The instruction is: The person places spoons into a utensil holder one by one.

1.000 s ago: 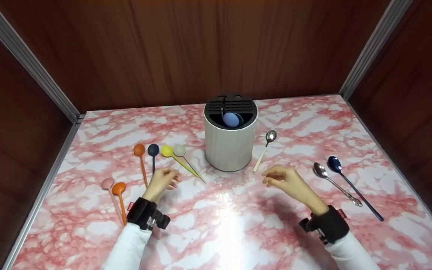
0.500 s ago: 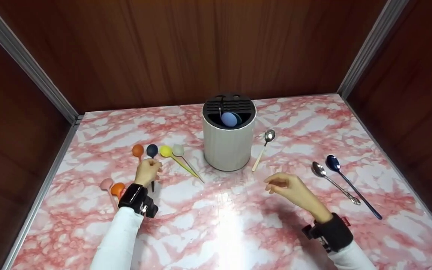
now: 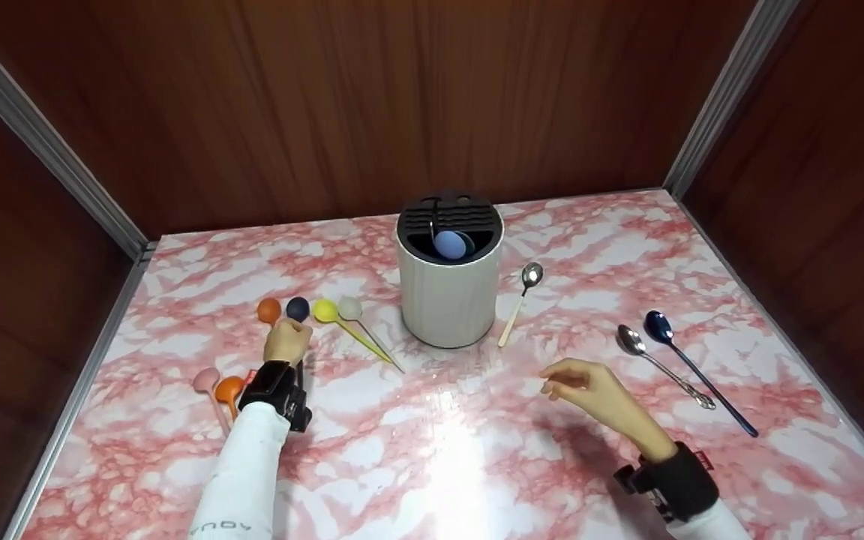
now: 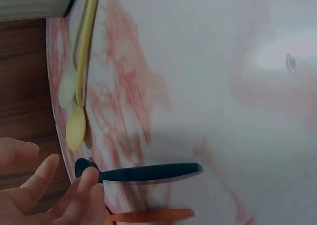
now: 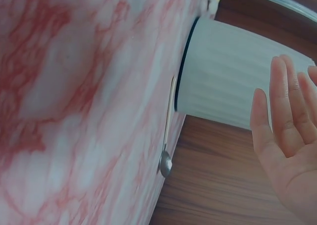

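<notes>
While right hand (image 3: pixel 588 384) hangs relaxed, left hand (image 3: pixel 287 342), fingers apart, hovers at dark blue spoon (image 4: pixel 148 172), contact unclear.

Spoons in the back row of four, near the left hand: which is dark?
The navy spoon, second from left in the head view, between the orange spoon and yellow spoon. The others, including the pale grey spoon, are lighter.

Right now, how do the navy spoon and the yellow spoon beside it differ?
Colour: the navy spoon is dark, the yellow spoon bright. Angle: in the head view, the navy spoon's handle points nearly straight toward the person; the yellow spoon's slants rightward. Cover: there, the left grip hides part of the navy spoon, while the yellow spoon shows whole. Both are single-coloured, bowls away from the person.
</notes>
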Motion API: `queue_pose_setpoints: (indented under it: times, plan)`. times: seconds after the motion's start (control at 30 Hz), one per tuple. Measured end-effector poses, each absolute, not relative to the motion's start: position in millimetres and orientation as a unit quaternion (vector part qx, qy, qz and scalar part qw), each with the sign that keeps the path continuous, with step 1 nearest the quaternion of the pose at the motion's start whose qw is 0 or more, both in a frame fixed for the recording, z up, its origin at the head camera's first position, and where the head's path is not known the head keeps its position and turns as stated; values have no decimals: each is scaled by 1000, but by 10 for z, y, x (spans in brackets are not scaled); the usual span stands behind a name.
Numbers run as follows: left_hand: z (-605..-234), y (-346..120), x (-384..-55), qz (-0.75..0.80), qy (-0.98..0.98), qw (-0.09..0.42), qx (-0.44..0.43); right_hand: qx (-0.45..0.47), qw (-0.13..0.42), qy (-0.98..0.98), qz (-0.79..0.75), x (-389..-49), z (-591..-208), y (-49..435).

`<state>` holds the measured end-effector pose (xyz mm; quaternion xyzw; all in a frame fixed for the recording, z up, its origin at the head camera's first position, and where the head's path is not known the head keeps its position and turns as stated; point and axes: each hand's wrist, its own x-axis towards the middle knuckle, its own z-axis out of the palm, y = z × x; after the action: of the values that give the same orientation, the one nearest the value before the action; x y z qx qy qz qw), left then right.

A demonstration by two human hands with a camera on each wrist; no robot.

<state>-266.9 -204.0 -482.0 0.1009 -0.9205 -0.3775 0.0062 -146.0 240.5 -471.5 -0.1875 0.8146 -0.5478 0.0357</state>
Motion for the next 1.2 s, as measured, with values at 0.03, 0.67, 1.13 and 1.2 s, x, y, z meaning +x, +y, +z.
queue_pose_setpoints:
  times: [0.03, 0.67, 1.13, 1.2]
  plan:
    - [-4837, -2041, -2686, -368, -924, 7, 103, -184, 37, 815, -548, -1456, -4720, 2411]
    - [-4948, -2014, -2778, -267, -957, -16, 115, -187, 25, 809, -557, -1411, -4750, 2475]
    - [-5086, -2019, -2782, -272, -959, 14, 79, -191, 24, 802, -565, -1413, -4792, 2486]
    - [-5087, -2025, -2784, -277, -958, 11, 75, -193, 23, 800, -568, -1413, -4802, 2485]
